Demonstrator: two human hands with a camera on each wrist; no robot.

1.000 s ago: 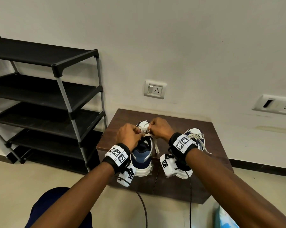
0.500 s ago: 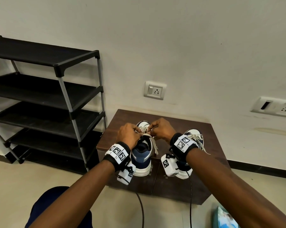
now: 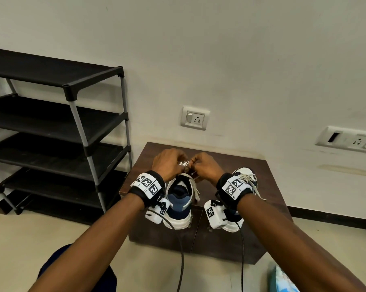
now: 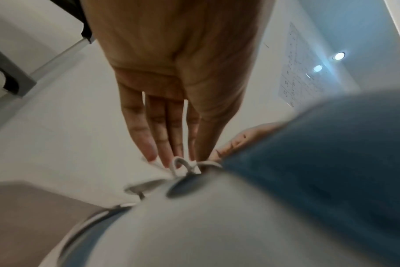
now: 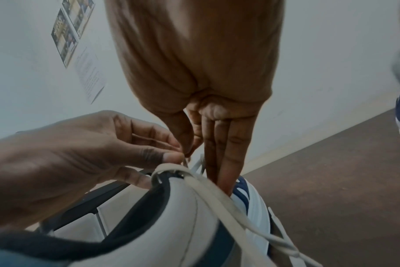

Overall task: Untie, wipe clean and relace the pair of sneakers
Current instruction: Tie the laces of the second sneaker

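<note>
1. Standing on the brown cabinet, heels at 6 o'clock, are the left sneaker and right sneaker.
2. Left hand pinches the left sneaker's lace.
3. Right hand pinches the same lace.
4. Black shoe rack stands at 9 o'clock.

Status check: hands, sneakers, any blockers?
Both hands, left hand and right hand, pinching the lace on left sneaker. Right sneaker untouched beside it. Nothing in the way.
</note>
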